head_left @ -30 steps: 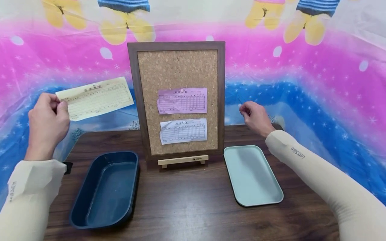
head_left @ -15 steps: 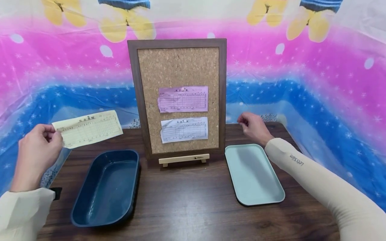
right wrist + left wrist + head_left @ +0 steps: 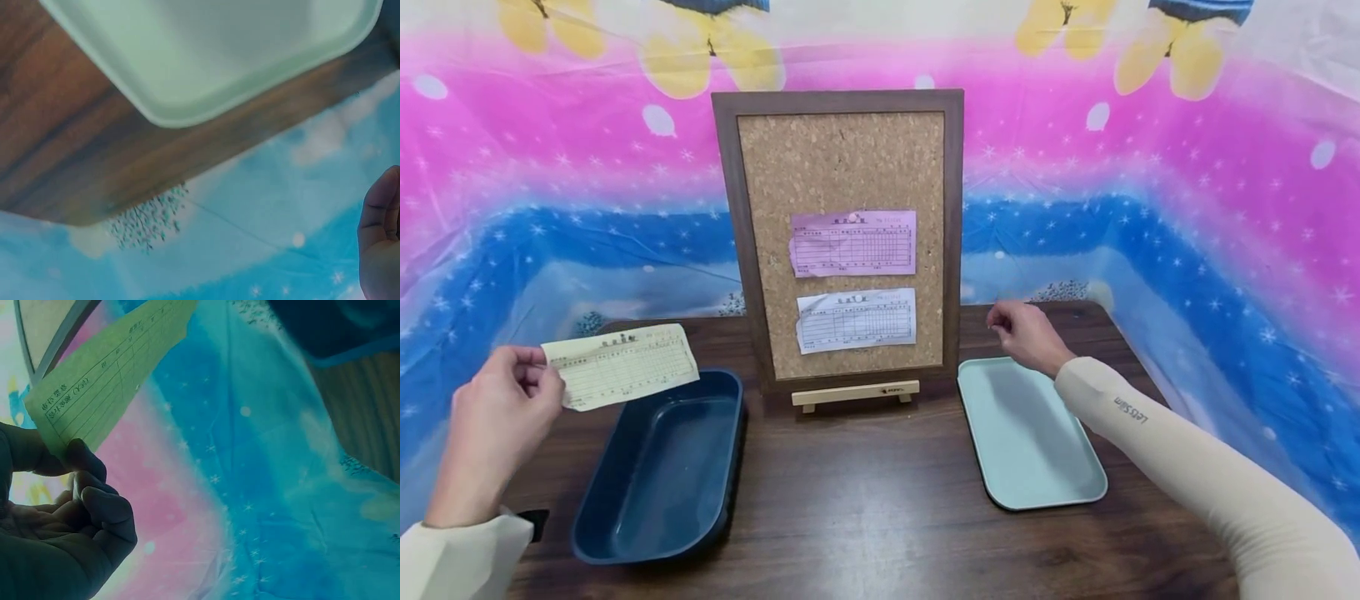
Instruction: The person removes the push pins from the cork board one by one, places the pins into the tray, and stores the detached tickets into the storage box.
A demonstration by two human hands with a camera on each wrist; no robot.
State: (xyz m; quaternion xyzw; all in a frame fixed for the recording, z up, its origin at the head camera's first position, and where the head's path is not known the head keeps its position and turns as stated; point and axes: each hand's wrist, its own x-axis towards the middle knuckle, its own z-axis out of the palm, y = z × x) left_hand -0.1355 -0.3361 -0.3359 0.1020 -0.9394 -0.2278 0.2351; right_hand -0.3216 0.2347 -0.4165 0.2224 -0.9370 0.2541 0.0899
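Note:
My left hand [image 3: 505,417] pinches the left end of a pale yellow receipt slip [image 3: 621,367] between thumb and fingers. The slip's right part overlaps the far end of the dark blue bin [image 3: 662,467]. In the left wrist view, the yellow slip [image 3: 112,375] points away from the pinching fingertips. My right hand [image 3: 1026,333] hovers over the far end of the light green tray [image 3: 1037,442], fingers curled and fingertips together. Anything between those fingertips is too small to make out. In the right wrist view only part of the right hand [image 3: 381,237] shows.
A framed corkboard [image 3: 842,167] stands at the middle of the wooden table [image 3: 850,517] on a small wooden easel [image 3: 855,393]. A purple slip [image 3: 853,244] is pinned above a white slip [image 3: 857,321] on it. A patterned cloth backdrop [image 3: 1060,167] surrounds the table.
My left hand has lowered the yellow slip from beside the corkboard to above the bin's far end. The right hand has sunk slightly toward the tray.

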